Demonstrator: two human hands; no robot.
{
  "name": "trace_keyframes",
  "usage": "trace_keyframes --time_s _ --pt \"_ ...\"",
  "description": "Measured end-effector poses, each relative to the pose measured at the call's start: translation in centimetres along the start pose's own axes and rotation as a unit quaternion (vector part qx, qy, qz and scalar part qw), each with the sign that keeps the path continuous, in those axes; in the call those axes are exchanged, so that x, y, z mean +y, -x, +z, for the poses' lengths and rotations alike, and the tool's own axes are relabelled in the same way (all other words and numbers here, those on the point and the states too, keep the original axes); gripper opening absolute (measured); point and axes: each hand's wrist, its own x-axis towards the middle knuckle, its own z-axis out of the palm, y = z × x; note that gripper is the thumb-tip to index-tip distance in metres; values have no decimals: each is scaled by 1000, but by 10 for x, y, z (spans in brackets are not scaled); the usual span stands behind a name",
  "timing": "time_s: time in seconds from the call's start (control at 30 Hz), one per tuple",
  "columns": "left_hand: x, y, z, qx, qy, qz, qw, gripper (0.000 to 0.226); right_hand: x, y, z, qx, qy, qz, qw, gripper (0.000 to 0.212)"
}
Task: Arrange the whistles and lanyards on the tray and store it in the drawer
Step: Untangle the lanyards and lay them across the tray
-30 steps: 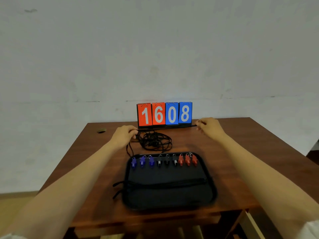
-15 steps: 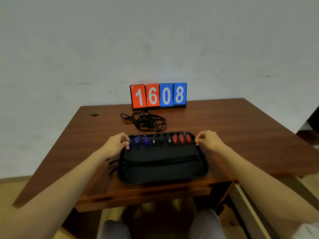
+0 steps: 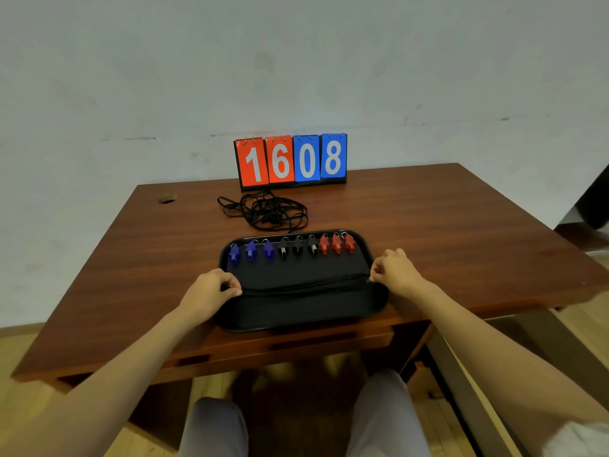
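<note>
— What sits on the brown wooden table (image 3: 428, 225)?
— Black tray (image 3: 296, 313) at centre frame, tangled black lanyards (image 3: 267, 211) just above it, a scoreboard (image 3: 291, 159) reading 1608 topmost.

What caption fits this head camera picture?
Nine whistles line the tray while left hand and right hand pinch lanyards stretched across it.

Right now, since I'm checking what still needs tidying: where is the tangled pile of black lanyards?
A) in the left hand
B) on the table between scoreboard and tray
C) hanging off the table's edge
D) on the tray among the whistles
B: the tangled lanyards lie on the table, behind the tray and before the scoreboard.
</note>
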Motion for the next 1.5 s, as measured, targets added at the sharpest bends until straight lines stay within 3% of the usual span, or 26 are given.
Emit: trace_keyframes --time_s 0.17,0.27,0.4,0.47,0.77,1.2,1.5 --pt "-4 2 9 62 -121 37 990 4 1 1 7 19 47 -19 999 12" --pt "-6 1 12 85 -138 27 986 5 2 1 10 29 38 -15 999 9" --pt "-9 -1 15 87 -130 21 987 28 1 2 7 22 12 -28 999 49" --pt "-11 -2 16 68 -131 21 989 35 -1 0 7 6 7 -52 999 57" --pt "-15 -2 24 81 -129 9 988 19 3 -7 17 6 34 -84 996 30" --pt "-9 -7 23 63 -135 -17 989 27 9 3 21 35 40 -58 997 33" --pt "42 -22 29 49 -118 64 990 35 -39 -12 11 38 47 -136 989 35"
